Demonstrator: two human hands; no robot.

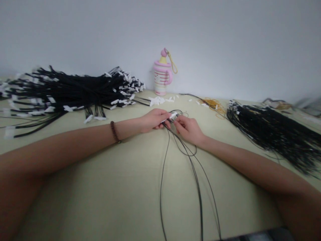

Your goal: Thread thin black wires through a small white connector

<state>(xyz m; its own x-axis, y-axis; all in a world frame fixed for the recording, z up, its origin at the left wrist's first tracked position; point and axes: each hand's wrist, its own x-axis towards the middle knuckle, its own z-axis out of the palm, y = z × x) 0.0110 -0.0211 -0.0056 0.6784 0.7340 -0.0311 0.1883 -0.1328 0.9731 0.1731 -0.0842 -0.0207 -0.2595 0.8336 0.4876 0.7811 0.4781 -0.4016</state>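
Both hands meet over the middle of the table. My left hand is closed, its thumb pressing a small white connector with thin black wires running from it. Close on its right, my right hand pinches at the wires beside the connector; its fingertips are partly hidden and slightly blurred. Several wires hang down from between the hands towards the near table edge, and one curls in a loop under my right hand.
A large heap of black cables with white ends lies at the left. A pink striped cup stands by the wall, near loose white connectors. To the right are yellow rubber bands and a bundle of black wires.
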